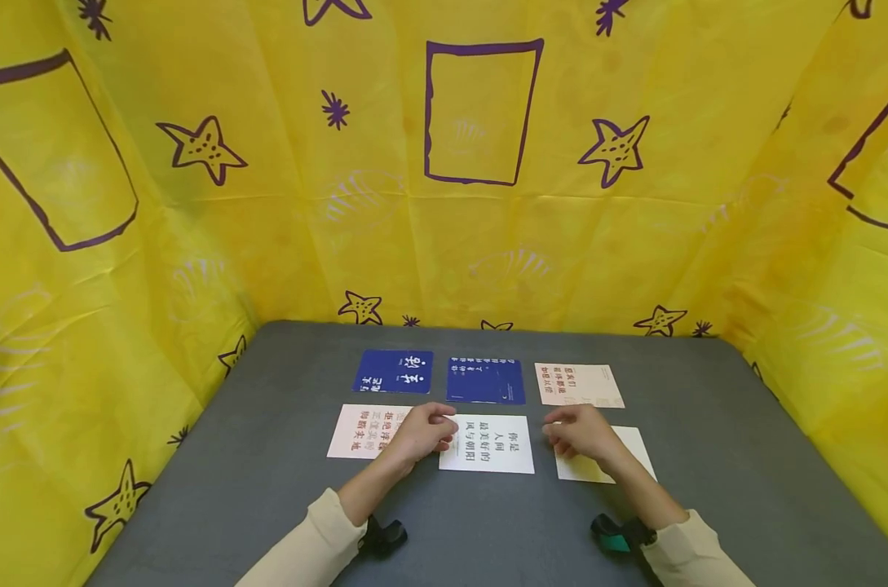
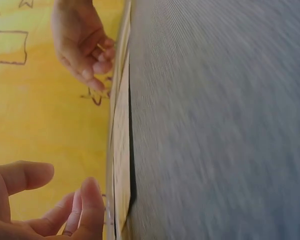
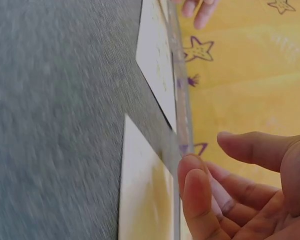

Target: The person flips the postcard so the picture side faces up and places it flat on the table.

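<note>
My left hand [image 1: 420,432] hovers over the gap between a white card with red characters [image 1: 357,432] and a white card with dark characters [image 1: 488,444]. Its thumb and fingers stand apart in the left wrist view, with nothing between them. My right hand [image 1: 581,434] is above a pale cream card [image 1: 638,450] and covers part of its face. In the right wrist view the right fingers [image 3: 197,200] bend loosely, thumb away from them, holding nothing. Behind these cards lie a blue card [image 1: 392,372], a second blue card [image 1: 485,381] and a pinkish card [image 1: 579,385].
The cards lie flat in two rows on a dark grey table [image 1: 458,530]. A yellow cloth [image 1: 451,236] with purple starfish drawings hangs behind the table and along both sides. Black straps [image 1: 386,536] sit on both wrists, below light sleeves.
</note>
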`<state>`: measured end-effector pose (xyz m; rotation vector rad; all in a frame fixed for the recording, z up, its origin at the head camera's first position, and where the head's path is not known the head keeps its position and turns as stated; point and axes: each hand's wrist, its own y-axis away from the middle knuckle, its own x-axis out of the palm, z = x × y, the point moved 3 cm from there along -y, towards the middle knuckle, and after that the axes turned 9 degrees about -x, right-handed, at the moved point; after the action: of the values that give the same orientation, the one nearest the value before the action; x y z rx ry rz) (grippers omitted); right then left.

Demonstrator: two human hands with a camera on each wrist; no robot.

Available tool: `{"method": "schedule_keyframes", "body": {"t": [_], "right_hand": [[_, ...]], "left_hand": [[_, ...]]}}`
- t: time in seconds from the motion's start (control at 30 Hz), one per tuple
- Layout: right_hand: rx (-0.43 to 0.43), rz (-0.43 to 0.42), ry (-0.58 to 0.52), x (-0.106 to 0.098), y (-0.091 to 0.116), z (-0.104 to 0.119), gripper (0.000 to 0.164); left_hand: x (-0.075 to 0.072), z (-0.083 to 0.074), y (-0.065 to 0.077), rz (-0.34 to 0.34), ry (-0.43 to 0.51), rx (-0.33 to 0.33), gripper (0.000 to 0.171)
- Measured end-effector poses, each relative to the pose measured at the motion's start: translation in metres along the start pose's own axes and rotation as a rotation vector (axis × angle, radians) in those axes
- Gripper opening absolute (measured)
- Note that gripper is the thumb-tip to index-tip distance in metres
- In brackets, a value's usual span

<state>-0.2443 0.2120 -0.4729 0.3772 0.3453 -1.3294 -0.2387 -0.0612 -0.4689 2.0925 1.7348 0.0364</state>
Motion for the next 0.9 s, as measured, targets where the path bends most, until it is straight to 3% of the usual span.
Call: {"method": "schedule_keyframes", "body": {"t": [0.23, 0.47, 0.7, 0.9], "right_hand": [[0.009, -0.003, 0.064, -0.020, 0.005, -0.002, 0.028], [0.053, -0.012, 0.117, -0.043, 0.018, -0.010, 0.028], [0.089, -0.018, 0.150, -0.066, 0.027, -0.015, 0.032], [0.085, -0.011, 0.201, -0.085, 0.030, -0.018, 0.036]], "left_hand": [[0.020, -0.010, 0.004, 0.063, 0.017, 0.040, 0.037], [0.054, -0.021, 0.007, 0.125, -0.010, 0.080, 0.033], [0.087, -0.034, 0.003, 0.193, 0.005, 0.030, 0.032], [0.108, -0.044, -0.003, 0.250, -0.044, -0.015, 0.032]]}}
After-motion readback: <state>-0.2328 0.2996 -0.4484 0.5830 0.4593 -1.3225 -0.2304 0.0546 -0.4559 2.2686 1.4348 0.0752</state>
